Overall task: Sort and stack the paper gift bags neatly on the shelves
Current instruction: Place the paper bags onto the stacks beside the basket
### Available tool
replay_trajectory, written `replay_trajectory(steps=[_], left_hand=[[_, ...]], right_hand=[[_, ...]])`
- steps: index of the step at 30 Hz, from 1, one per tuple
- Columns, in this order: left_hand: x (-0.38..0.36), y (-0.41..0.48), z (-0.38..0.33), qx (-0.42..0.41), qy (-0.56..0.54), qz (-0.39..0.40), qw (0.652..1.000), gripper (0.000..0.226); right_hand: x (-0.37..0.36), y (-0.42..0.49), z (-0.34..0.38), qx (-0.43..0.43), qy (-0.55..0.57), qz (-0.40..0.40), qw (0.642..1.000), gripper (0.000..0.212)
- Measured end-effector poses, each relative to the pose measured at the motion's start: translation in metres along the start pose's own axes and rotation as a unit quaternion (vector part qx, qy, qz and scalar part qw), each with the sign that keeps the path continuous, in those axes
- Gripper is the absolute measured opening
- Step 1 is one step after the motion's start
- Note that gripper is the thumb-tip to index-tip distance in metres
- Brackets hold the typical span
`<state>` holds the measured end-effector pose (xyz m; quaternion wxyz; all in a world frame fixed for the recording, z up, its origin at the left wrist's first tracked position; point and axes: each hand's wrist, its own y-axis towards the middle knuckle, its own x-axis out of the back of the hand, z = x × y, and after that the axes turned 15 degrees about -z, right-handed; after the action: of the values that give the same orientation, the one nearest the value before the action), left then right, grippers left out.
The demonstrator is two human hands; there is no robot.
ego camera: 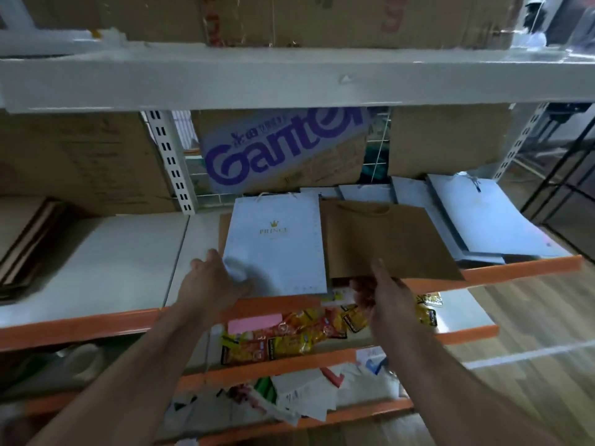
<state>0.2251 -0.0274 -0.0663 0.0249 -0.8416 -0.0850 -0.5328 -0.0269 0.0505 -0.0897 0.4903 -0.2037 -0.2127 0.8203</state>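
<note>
Right, both hands are in on the middle shelf [96, 323] now. The left hand [209, 278] grips the near left corner of the white bag [277, 246], fingers curled on the paper, which is crumpled there. The bag lies flat, crown logo up, handles to the back, and a brown edge peeks out under its left side. The right hand [383, 291] pinches the near edge of the brown bag [386, 239], thumb on top and fingers tucked beneath. That bag lies flat just beside the white one, its near corner overhanging the orange lip.

Progress? I'd call it midway. The 2 bags in hand sit side by side but slightly skewed. Further right, the pale bags [489, 220] lie fanned and overlapping, not squared, with more pale ones [363, 191] pushed toward the back. On the far left a dark flat stack [29, 243] looks settled, though I cannot tell whether it is bags. Left to do, by my reading: group by colour, square the edges and pull everything behind the lip. Snack packets [289, 333] fill the shelf below.
</note>
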Motion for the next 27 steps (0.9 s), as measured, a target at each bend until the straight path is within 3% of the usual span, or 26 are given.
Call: replay_trajectory(steps=[4, 8, 13, 18, 22, 27], left_hand=[[0.001, -0.008, -0.004, 0.059, -0.043, -0.011, 0.997, 0.089], [0.006, -0.011, -0.01, 0.099, -0.099, -0.059, 0.988, 0.082], [0.007, 0.002, -0.016, 0.16, -0.166, -0.041, 0.972, 0.037], [0.006, 0.0, -0.025, 0.123, -0.132, -0.037, 0.983, 0.04], [0.009, 0.006, -0.027, 0.121, -0.129, -0.025, 0.984, 0.049], [0.008, 0.015, -0.023, 0.199, -0.297, 0.008, 0.934, 0.015]], right_hand=[[-0.001, 0.005, 0.013, -0.002, -0.016, 0.062, 0.998, 0.01], [-0.006, 0.001, 0.017, 0.023, -0.057, 0.092, 0.994, 0.003], [-0.012, 0.0, 0.015, 0.041, -0.099, 0.086, 0.991, 0.007], [-0.011, 0.003, 0.02, -0.013, -0.043, 0.09, 0.995, 0.007], [-0.012, 0.006, 0.024, -0.001, -0.024, 0.116, 0.993, 0.02], [-0.013, 0.003, 0.025, 0.011, -0.047, 0.104, 0.993, 0.027]])
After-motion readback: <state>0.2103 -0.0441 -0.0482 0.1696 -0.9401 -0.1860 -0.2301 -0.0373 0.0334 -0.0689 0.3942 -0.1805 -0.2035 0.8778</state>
